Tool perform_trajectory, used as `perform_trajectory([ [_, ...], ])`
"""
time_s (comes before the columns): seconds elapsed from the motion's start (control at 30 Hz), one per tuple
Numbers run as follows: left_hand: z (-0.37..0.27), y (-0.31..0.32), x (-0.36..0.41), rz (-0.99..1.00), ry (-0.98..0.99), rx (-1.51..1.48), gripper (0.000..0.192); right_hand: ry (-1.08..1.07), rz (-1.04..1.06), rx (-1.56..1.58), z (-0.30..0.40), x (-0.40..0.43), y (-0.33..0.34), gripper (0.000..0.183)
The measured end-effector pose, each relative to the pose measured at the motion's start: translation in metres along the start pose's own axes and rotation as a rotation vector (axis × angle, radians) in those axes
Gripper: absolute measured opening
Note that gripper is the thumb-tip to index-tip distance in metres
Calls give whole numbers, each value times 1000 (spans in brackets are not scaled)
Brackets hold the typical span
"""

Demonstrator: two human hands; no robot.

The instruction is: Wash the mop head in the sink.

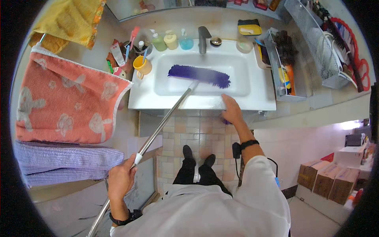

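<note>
A flat mop's purple chenille head lies in or just over the white washbasin, below the grey faucet. Its metal pole slants down to the lower left, and my left hand is closed around it near a white collar. At the basin's front edge is my right hand, fingers bent; a bit of purple material shows beneath it. Whether the fingers grip that material cannot be told.
Pump bottles and a yellow cup with a toothbrush stand along the basin's back and left. Towels hang at left. Wire baskets hold brushes and other items at right. Cardboard boxes sit at lower right.
</note>
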State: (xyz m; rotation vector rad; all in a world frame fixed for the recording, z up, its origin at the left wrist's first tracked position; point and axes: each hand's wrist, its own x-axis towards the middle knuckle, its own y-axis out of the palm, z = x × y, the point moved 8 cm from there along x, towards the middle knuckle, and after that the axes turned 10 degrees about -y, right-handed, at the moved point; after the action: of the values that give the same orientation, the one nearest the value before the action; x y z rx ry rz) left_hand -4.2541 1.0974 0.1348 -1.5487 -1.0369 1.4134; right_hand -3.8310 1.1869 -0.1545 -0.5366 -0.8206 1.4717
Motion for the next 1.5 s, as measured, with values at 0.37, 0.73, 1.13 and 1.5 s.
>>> perform_trajectory([
  [0.37, -6, 0, 3, -4, 18, 24, 47, -262, -224, -421, 34, 1, 24, 13],
  [0.73, -3, 2, -3, -16, 11, -2, 45, -112, 67, -432, 1, -20, 47, 4],
  [1.13, 40, 37, 16, 150, -58, -166, 50, 741, -228, -58, -4, -436, -57, 10],
  [1.5, 25, 65, 24, 301, -195, -242, 52, 1558, -303, 34, 96, -769, 91, 19],
])
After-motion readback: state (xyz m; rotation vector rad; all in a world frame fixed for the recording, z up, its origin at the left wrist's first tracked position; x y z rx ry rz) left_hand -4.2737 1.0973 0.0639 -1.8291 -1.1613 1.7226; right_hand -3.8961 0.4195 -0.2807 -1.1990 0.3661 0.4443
